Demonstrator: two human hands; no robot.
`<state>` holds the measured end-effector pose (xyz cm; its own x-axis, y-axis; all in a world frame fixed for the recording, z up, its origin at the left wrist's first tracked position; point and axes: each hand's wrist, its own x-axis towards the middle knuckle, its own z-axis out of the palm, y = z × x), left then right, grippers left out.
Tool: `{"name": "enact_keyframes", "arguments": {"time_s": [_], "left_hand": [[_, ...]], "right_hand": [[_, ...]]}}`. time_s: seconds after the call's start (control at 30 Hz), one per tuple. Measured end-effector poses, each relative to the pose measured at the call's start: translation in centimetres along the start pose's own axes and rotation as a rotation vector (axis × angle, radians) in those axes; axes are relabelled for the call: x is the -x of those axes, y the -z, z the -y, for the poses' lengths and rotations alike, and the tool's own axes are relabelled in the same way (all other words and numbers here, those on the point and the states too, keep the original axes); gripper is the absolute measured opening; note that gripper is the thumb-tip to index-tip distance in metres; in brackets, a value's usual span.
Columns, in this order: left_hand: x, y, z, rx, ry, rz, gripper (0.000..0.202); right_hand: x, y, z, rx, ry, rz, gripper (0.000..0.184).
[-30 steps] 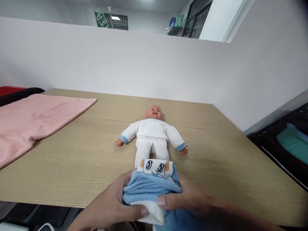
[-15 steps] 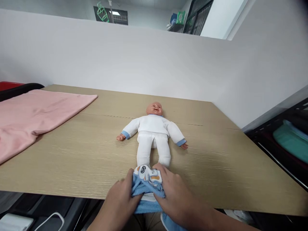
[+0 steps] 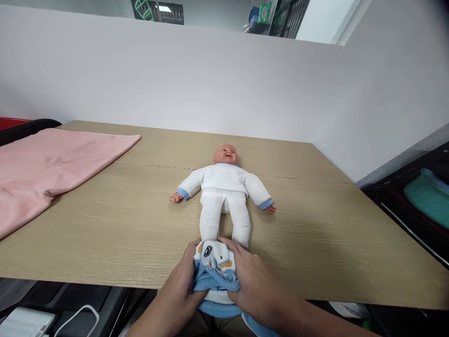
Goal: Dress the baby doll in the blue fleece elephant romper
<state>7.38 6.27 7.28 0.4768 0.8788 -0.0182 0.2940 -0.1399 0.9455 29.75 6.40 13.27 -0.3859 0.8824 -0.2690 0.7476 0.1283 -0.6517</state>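
A baby doll (image 3: pixel 224 180) in a white top with blue cuffs and white trousers lies on its back on the wooden table (image 3: pixel 115 224), head away from me. Bunched at the doll's feet is a fluffy blue and white garment (image 3: pixel 215 276) with a cartoon animal face on it. My left hand (image 3: pixel 179 283) grips its left side, thumb on the near side. On the right side, my right hand (image 3: pixel 254 281) grips the same garment, and part of the cloth hangs below that wrist. The doll's feet are hidden behind the hands and cloth.
Pink cloth (image 3: pixel 63 168) is spread over the table's left side, near a black-edged red container (image 3: pixel 16 122). A white wall (image 3: pixel 196 79) stands behind. Right of the table, a dark rack holds green fabric (image 3: pixel 430 196). A white device (image 3: pixel 26 323) with a cable sits low at left.
Both hands have shifted slightly and keep hold of the garment, whose cartoon face now shows a little more. The view has tilted down slightly. The doll's pose is unchanged.
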Motion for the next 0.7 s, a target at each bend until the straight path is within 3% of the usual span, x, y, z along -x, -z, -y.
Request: {"name": "enact_keyframes", "arguments": {"time_s": [0.13,0.2,0.27,0.33,0.4,0.47,0.6,0.7], "left_hand": [[0.6,0.0,0.2,0.205,0.008,-0.014,0.087],[0.8,0.1,0.6,0.293,0.005,-0.052,0.079],[0.8,0.4,0.9,0.36,0.012,-0.091,0.065],[0.6,1.0,0.8,0.386,0.019,-0.097,0.054],[0.1,1.7,0.5,0.374,0.007,-0.086,0.048],[-0.5,2.4,0.2,0.352,-0.02,-0.076,0.045],[-1.6,3.4,0.4,0.319,-0.065,-0.059,0.043],[-1.9,3.6,1.1,0.315,-0.059,-0.041,0.042]], "right_hand": [[0.3,-1.0,-0.4,-0.026,-0.069,0.019,0.115],[0.4,-1.3,-0.3,-0.03,-0.067,-0.005,0.115],[0.3,-1.0,-0.2,-0.057,0.011,-0.031,0.101],[0.0,-0.5,-0.2,-0.105,0.101,-0.05,0.074],[-0.6,0.2,-0.2,-0.141,0.159,-0.086,0.047],[-1.2,0.6,-0.4,-0.153,0.186,-0.14,0.032],[-2.2,0.7,-1.1,-0.189,0.194,-0.192,0.021],[-2.5,0.4,-1.5,-0.22,0.172,-0.182,0.03]]}}
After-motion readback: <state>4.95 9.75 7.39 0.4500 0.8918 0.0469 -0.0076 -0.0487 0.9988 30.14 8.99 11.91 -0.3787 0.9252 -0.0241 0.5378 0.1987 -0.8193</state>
